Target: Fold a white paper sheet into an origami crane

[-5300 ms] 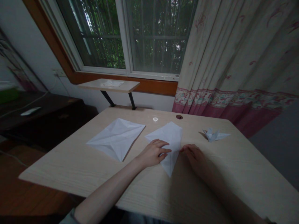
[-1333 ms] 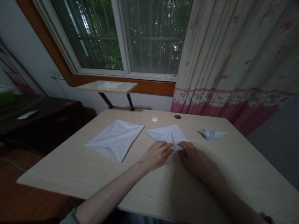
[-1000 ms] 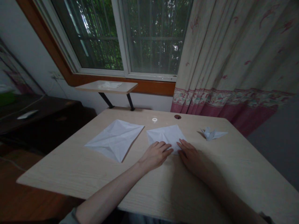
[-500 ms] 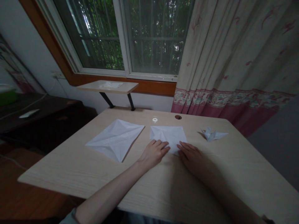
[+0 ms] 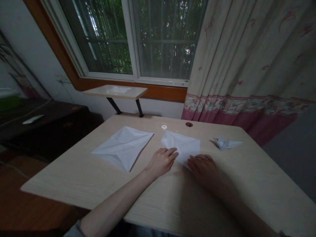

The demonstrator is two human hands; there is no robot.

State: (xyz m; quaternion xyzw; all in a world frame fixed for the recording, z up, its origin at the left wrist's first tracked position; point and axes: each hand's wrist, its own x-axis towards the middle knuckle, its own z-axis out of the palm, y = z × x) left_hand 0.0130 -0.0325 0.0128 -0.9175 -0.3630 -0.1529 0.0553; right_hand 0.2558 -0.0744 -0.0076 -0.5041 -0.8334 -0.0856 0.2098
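Note:
A white creased sheet of paper (image 5: 186,144) lies on the table in front of me, one corner towards the window. My left hand (image 5: 163,161) has its bent fingers on the near left edge of this sheet, gripping it there. At the near right edge, my right hand (image 5: 202,166) holds the paper with its fingers close together; the thumb is partly hidden in shadow. Left of the hands rests a second white sheet (image 5: 123,148), unfolded and marked by crossing creases. To the right stands a folded paper crane (image 5: 224,144), apart from both hands.
The light wooden table (image 5: 81,177) has a round cable hole (image 5: 189,124) near its far edge. A small raised shelf (image 5: 98,91) at the back carries white paper (image 5: 119,89). A patterned curtain (image 5: 227,72) hangs at the right, and a dark low cabinet (image 5: 61,118) stands left.
The sheet between my hands has turned clockwise, so its far edge now slants down to the right. My right hand has shifted slightly; the left stays nearly in place.

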